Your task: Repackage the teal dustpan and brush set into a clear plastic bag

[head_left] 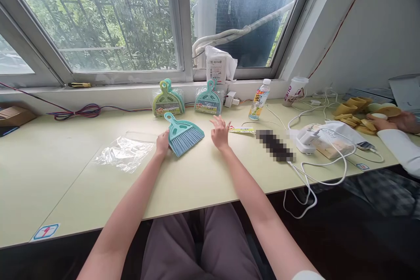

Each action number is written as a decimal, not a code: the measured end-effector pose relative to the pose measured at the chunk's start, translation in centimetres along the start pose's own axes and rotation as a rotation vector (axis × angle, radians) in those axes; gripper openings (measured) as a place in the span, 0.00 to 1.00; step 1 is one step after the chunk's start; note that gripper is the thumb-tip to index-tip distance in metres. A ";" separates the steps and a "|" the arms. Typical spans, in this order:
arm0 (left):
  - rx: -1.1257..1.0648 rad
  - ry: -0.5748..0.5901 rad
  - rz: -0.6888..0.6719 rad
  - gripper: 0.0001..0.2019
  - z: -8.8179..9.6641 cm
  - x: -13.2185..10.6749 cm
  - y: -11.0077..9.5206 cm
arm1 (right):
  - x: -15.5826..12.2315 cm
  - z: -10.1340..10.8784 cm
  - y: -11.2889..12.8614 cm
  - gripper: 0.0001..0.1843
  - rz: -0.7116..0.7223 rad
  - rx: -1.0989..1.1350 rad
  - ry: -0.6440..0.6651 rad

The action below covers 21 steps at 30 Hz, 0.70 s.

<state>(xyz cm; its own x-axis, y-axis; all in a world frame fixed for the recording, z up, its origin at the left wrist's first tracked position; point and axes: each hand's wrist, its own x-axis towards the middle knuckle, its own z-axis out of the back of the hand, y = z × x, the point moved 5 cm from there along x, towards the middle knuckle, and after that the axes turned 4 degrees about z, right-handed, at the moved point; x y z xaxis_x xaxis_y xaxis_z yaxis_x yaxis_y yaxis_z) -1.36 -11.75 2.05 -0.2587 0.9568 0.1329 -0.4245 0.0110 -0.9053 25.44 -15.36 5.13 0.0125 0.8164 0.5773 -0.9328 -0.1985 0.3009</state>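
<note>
A small teal hand brush (183, 134) with blue-grey bristles lies on the pale green table (65, 170). My left hand (162, 143) rests at its left edge, fingers curled against the bristles. My right hand (219, 132) hovers just right of the brush, fingers spread, holding nothing. An empty clear plastic bag (123, 153) lies to the left of my left hand. Two packaged brush-and-dustpan sets, one green (167, 99) and one teal (208, 98), lean against the window ledge behind.
A drink bottle (259, 99), a plastic cup (295, 91), white chargers with cables (308, 142) and a white bag (331, 138) lie to the right. Another person's hand (398, 121) works among yellow and green pieces (354, 111) at far right. A cardboard box (15, 116) sits far left.
</note>
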 end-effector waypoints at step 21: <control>0.188 0.421 -0.378 0.21 -3.2 -4.5 -3.3 | -0.4 -2.7 4.1 0.16 0.123 0.203 0.061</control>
<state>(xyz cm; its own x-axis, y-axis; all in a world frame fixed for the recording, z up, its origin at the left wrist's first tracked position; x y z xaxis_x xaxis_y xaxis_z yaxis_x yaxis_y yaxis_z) 3.94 -15.13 3.20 0.2906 0.9299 0.2257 -0.5763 0.3584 -0.7345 20.60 -15.04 4.04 -0.1243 0.8092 0.5743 -0.8341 -0.3986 0.3812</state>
